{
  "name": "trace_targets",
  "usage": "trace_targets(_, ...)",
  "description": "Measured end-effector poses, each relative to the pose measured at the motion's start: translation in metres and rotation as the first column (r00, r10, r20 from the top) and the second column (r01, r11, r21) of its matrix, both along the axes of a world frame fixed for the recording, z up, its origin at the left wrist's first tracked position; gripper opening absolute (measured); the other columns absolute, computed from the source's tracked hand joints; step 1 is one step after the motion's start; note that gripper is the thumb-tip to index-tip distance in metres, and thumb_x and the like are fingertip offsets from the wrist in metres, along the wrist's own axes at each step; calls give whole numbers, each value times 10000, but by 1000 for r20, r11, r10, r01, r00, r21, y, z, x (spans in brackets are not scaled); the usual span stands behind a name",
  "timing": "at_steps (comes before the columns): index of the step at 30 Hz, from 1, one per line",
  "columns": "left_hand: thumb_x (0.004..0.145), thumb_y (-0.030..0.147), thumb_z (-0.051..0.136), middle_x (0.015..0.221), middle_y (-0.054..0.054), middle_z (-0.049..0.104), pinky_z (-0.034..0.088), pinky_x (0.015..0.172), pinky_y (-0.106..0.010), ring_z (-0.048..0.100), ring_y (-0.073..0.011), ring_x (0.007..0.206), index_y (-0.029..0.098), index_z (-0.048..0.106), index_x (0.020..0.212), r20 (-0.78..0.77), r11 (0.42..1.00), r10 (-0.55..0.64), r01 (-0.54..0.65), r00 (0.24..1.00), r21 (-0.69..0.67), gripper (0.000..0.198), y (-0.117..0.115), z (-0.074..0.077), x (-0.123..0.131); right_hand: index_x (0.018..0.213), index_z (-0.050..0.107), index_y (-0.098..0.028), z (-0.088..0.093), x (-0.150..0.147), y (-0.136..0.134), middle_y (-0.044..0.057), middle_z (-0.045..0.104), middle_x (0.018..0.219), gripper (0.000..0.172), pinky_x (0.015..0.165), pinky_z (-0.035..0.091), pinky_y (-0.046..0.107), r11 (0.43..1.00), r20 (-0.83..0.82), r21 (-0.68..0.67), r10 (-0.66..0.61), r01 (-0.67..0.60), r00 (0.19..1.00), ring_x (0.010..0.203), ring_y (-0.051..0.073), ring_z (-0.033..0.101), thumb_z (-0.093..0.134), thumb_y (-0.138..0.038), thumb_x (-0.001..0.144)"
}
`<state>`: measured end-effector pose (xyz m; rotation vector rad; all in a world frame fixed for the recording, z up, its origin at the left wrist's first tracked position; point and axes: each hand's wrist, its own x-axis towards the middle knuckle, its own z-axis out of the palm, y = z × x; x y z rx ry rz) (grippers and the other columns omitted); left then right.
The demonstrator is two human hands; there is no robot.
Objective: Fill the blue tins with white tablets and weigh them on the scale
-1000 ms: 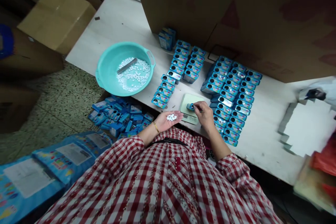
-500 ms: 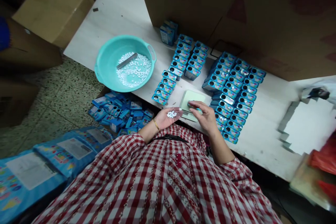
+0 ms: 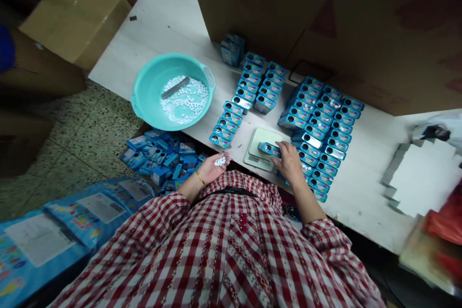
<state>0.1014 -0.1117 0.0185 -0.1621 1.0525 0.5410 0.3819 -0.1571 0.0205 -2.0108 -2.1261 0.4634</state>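
My left hand [image 3: 211, 167] is turned palm up at the table's front edge, cupped under a small heap of white tablets [image 3: 220, 161]. A pale green kitchen scale [image 3: 254, 148] lies in front of me. On it stands a small blue tin [image 3: 269, 149] with a round hole in its top. My right hand [image 3: 288, 161] has its thumb and fingers at the tin's right end. To the left, a turquoise basin [image 3: 147, 86] contains many more loose white tablets and a grey bar-shaped tool [image 3: 175, 87].
Rows of blue tins [image 3: 317, 130] stand right of the scale, with more rows [image 3: 225, 127] to its left. A big cardboard box [image 3: 306, 19] borders the table's back. Blue packs [image 3: 159, 154] lie heaped below the front edge. A cardboard box [image 3: 77, 14] is at far left.
A blue tin now stands on the scale, with my right hand at its end; earlier that hand was above the scale. My left hand has moved left with the tablets.
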Motion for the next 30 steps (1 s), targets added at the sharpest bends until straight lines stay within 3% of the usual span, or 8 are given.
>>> trace_targets(4, 808, 113, 434, 700, -88, 625, 421, 446, -157, 577, -94, 570, 70, 588, 830, -14, 1000, 5, -5, 1000, -11, 161, -2, 1, -2, 1103, 495, -151, -6, -6, 21, 96, 527, 992, 332, 807, 407, 349, 998, -47, 58, 17, -14, 999, 914, 227, 456, 460, -290, 803)
trace_targets(8, 808, 103, 429, 691, -85, 624, 417, 447, -154, 574, -91, 566, 65, 591, 828, -37, 1000, 25, -25, 999, 7, 167, -2, 5, -3, 1143, 476, -143, -14, -28, 77, 104, 521, 1017, 364, 802, 410, 345, 987, -40, 151, -44, 50, 998, 925, 232, 444, 455, -274, 803)
trace_targets(13, 802, 101, 442, 707, -87, 624, 420, 451, -151, 578, -92, 577, 55, 596, 845, -61, 999, 30, -28, 998, 28, 167, -3, 7, -7, 1177, 472, -143, -33, -46, 136, 130, 506, 1072, 390, 729, 415, 343, 986, 60, 146, -85, 75, 995, 942, 247, 429, 453, -203, 792)
trace_targets(17, 798, 100, 447, 708, -89, 624, 417, 446, -151, 576, -93, 574, 57, 599, 844, -75, 999, 16, -14, 997, 29, 165, -5, 3, -11, 1186, 471, -153, -35, -16, 125, 122, 498, 1093, 375, 737, 392, 327, 982, 116, 181, -68, 46, 991, 949, 232, 411, 425, -214, 820)
trace_targets(23, 789, 94, 456, 695, -89, 626, 421, 450, -154, 573, -91, 562, 58, 598, 820, -81, 999, -41, 41, 996, -2, 150, -5, 2, -3, 976, 609, -202, -31, 45, 84, 104, 494, 1101, 234, 753, 318, 359, 954, 309, 234, -253, 185, 917, 972, 251, 378, 465, -260, 801)
trace_targets(27, 780, 112, 483, 706, -99, 638, 430, 462, -160, 587, -101, 579, 56, 607, 811, -32, 995, -97, 98, 995, 22, 140, -4, 6, 8, 917, 626, -210, -30, 55, 82, 91, 495, 1156, 208, 769, 284, 358, 974, 401, 209, -171, 92, 900, 1001, 250, 373, 457, -201, 795)
trace_targets(30, 782, 113, 476, 745, -122, 652, 462, 528, -182, 610, -124, 636, 48, 613, 826, 6, 992, -118, 117, 993, 38, 158, -6, 8, 13, 969, 607, -213, -9, 45, 70, 84, 507, 1151, 246, 804, 272, 357, 976, 416, 217, -87, -6, 905, 984, 232, 386, 450, -157, 789)
